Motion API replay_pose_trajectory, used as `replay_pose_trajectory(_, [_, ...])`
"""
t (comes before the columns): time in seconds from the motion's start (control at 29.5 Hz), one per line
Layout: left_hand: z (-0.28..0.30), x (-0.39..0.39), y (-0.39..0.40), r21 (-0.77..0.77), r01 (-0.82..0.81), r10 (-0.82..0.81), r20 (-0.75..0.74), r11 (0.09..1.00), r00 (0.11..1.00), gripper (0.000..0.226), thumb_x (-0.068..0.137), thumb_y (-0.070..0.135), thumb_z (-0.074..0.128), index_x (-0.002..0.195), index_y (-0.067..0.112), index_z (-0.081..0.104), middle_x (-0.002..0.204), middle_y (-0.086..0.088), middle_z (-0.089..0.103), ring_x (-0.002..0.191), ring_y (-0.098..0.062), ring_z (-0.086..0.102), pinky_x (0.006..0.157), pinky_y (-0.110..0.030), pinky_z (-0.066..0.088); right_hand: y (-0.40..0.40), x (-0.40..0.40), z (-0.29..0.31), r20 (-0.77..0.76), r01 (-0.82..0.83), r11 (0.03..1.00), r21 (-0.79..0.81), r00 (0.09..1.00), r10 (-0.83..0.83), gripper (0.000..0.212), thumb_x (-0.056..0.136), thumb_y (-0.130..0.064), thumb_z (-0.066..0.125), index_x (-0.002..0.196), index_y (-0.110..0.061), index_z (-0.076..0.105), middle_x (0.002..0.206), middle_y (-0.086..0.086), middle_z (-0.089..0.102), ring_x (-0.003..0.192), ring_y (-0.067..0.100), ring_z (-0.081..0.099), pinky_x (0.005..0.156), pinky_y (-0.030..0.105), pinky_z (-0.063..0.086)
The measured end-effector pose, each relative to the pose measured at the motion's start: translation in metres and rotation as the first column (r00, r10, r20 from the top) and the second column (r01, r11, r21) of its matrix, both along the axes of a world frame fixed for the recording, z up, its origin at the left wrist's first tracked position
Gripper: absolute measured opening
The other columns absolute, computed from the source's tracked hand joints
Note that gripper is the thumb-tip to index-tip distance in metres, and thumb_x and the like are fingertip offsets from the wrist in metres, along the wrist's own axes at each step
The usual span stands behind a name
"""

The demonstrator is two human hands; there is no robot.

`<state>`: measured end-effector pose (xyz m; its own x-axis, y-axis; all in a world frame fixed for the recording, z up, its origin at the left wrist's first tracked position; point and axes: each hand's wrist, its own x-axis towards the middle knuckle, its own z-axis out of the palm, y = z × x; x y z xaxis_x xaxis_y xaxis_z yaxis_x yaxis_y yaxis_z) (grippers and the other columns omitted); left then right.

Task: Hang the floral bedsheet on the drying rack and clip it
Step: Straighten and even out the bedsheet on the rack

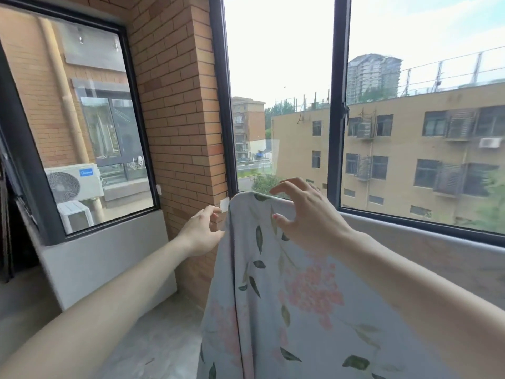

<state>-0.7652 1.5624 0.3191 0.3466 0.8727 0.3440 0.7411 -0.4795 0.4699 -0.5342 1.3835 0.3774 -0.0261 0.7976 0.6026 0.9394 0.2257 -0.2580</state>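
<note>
A floral bedsheet point(287, 283) hangs draped over a rack rail hidden beneath its top fold, as the left hand point(202, 231) pinches a small white clip point(224, 205) at its corner and the right hand point(303, 214) hovers, fingers apart, with clamping seemingly next.

the floral bedsheet point(287, 310) was pale blue-grey, printed with pink flower clusters and dark green leaves, with a dark piped edge down its left side. the clip point(224, 205) looked white, perhaps translucent. the brick pillar point(177, 105) was orange-tan, the window frames point(337, 105) black, the low wall point(109, 255) grey, and the building opposite point(396, 160) yellow-ochre.
</note>
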Motion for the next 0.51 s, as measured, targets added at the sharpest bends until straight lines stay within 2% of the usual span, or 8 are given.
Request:
replay_pose_trajectory(0.17, [-0.005,-0.013,0.060,-0.080,0.075,-0.079,-0.050,0.994,0.996,0.047,0.092,0.035,0.070,0.135,0.026,0.057,0.127,0.008,0.063,0.105,-0.016,0.063,0.096,-0.034,0.052,0.061,-0.029,0.010,0.020,0.146,0.985,-0.089,0.989,-0.145,0.050,0.095,-0.036,0.062,0.143,-0.030,0.050,0.148,-0.004,0.048,0.131,0.023,0.048,0.105,0.038,0.039])
replay_pose_trajectory(0.31, [-0.008,-0.007,0.089,-0.111,0.157,-0.165,-0.061,0.981,0.984,0.032,0.091,0.043,0.071,0.120,0.030,0.066,0.112,0.010,0.071,0.100,-0.015,0.066,0.093,-0.032,0.053,0.088,-0.032,0.008,0.002,0.256,0.945,-0.203,0.965,-0.261,0.051,0.095,-0.037,0.062,0.144,-0.026,0.054,0.140,-0.001,0.059,0.127,0.022,0.056,0.102,0.036,0.047])
replay_pose_trajectory(0.41, [-0.015,-0.006,0.107,-0.104,0.212,-0.222,-0.101,0.972,0.970,0.029,0.086,0.057,0.070,0.108,0.037,0.068,0.099,0.014,0.071,0.094,-0.011,0.067,0.087,-0.033,0.057,0.103,-0.033,0.002,0.049,0.382,0.905,-0.188,0.924,-0.380,0.037,0.097,-0.038,0.058,0.131,-0.027,0.067,0.123,0.001,0.070,0.110,0.023,0.063,0.092,0.036,0.053])
replay_pose_trajectory(0.51, [-0.019,-0.004,0.113,-0.006,0.185,-0.185,-0.115,0.983,0.976,0.032,0.083,0.066,0.065,0.100,0.039,0.068,0.090,0.019,0.068,0.089,-0.010,0.067,0.078,-0.033,0.057,0.109,-0.030,-0.002,0.036,0.452,0.876,-0.167,0.891,-0.453,0.028,0.100,-0.037,0.055,0.116,-0.027,0.075,0.107,0.000,0.075,0.097,0.023,0.066,0.085,0.035,0.054])
